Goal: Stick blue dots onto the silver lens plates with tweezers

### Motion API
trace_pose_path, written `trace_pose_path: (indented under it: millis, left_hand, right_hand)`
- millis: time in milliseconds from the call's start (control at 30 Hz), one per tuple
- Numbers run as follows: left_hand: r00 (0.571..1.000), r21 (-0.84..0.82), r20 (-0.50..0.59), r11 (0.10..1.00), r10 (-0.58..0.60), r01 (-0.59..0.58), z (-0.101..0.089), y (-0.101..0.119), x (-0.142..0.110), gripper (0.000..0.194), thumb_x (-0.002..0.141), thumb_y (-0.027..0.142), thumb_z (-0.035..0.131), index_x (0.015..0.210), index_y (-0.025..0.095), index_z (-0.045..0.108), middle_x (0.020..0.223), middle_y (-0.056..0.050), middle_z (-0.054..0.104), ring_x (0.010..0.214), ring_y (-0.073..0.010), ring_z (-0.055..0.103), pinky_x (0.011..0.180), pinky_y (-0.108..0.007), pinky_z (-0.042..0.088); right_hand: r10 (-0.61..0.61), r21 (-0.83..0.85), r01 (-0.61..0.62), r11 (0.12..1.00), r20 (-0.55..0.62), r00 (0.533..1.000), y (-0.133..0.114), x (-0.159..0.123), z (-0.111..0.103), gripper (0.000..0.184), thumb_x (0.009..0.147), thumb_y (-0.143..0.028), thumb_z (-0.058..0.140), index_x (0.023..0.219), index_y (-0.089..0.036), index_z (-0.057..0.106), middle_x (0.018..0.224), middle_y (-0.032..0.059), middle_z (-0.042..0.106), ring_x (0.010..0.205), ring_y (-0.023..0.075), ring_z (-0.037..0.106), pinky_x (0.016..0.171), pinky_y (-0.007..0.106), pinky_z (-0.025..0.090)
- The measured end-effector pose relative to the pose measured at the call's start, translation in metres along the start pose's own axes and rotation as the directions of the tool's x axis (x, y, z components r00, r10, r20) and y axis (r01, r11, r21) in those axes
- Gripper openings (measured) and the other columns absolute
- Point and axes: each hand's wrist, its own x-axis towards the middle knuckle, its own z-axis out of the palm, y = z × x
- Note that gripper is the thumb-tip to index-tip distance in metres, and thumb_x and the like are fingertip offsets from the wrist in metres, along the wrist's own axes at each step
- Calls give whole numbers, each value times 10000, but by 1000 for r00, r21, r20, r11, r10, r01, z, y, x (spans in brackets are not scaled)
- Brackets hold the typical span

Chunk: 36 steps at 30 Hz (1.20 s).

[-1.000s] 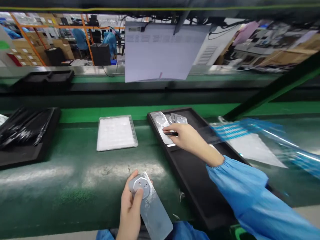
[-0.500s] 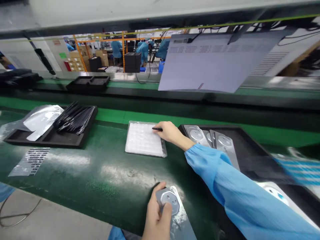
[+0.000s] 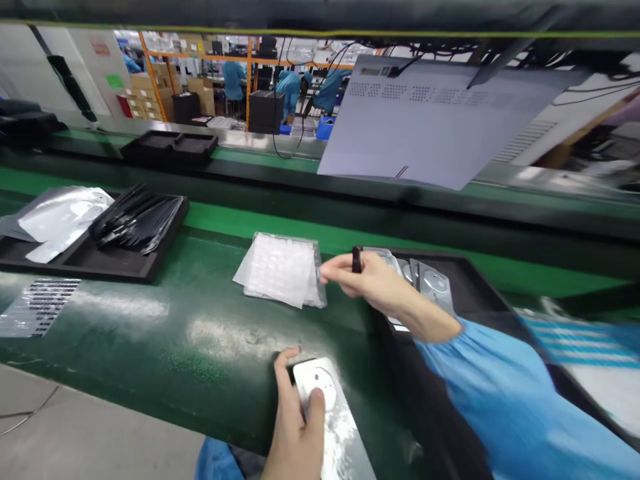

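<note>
Right hand [image 3: 373,277]: pinches a short black stick [image 3: 356,260] between thumb and fingers; it has moved off the white sheet to just above the black tray's corner.
White sheet [image 3: 277,270]: now skewed on its clear tray [image 3: 320,280], one corner overhanging.
Left hand [image 3: 293,433]: fingers curled round a silver plate [image 3: 340,433], thumb pressed on its round socket face.
Silver plate position: on the bench edge, near the body.
Black tray [image 3: 480,290]: holds more plates [image 3: 433,283].
Bench [image 3: 200,333]: green, scuffed.
Room: workers in blue [image 3: 234,80] beyond, among cartons [image 3: 200,100].
</note>
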Motion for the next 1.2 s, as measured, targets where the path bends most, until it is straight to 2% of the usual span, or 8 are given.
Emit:
trace_pose_path:
  millis: [133,267,433,533,700,900,1033,1200]
  left_hand:
    - [991,177,16,975,132,-133,-11,26,8,215,947,371,617,1090,225,681,856,-10,670,670,-166,559,676,-268,483]
    - [980,244,28,949,197,-198,-13,39,16,207,977,310,518,1000,213,699,864,-17,681,723,-177,584,706,-278,475]
    - [978,279,95,938,185,-205,-12,37,11,255,984,290,501,966,200,740,910,-42,748,832,-202,671,794,-299,515]
    - [982,283,81,941,171,-187,-13,37,10,285,986,309,516,990,196,778,925,-54,789,839,-211,708,784,-305,540]
    - [968,312,79,917,237,-250,-13,36,12,190,899,331,690,921,210,834,909,-64,832,866,-240,747,849,-338,572]
    - [969,286,62,926,237,-245,-12,34,12,152,879,305,722,873,200,832,881,-58,841,839,-235,762,828,-328,580]
    - [978,216,58,954,200,-208,-12,34,13,182,900,325,709,868,182,815,867,-57,835,789,-213,758,736,-286,572]
    - [980,220,42,955,196,-201,-13,34,13,166,892,317,724,862,184,817,850,-52,833,790,-211,759,752,-286,576]
  right_hand:
    - [129,284,-174,943,172,977,5,-67,15,568,735,-705,787,836,-147,789,730,94,736,434,65,339,402,247,229]
    - [226,505,-342,792,277,934,17,-100,34,469,688,-590,900,809,-151,786,712,70,744,427,41,297,402,231,180]
    - [285,542,-396,741,281,917,26,-111,46,486,664,-584,922,796,-142,767,693,68,731,430,41,296,408,231,177]
    - [276,468,-366,804,250,928,27,-113,49,506,656,-609,909,791,-143,766,637,38,675,460,59,316,425,235,187]
    - [146,264,-196,944,198,969,26,-114,52,450,798,-596,770,822,-148,805,451,-77,352,471,81,250,467,256,203]
    - [39,239,-77,968,158,987,25,-115,54,429,855,-593,727,855,-178,837,653,30,626,529,113,395,491,264,323]
    - [110,278,-156,948,173,979,29,-116,59,488,813,-630,776,949,-165,839,553,-5,553,510,116,357,482,261,309]
    - [108,297,-161,941,188,976,29,-116,65,491,818,-672,764,813,-183,795,645,31,624,580,150,468,521,271,366]
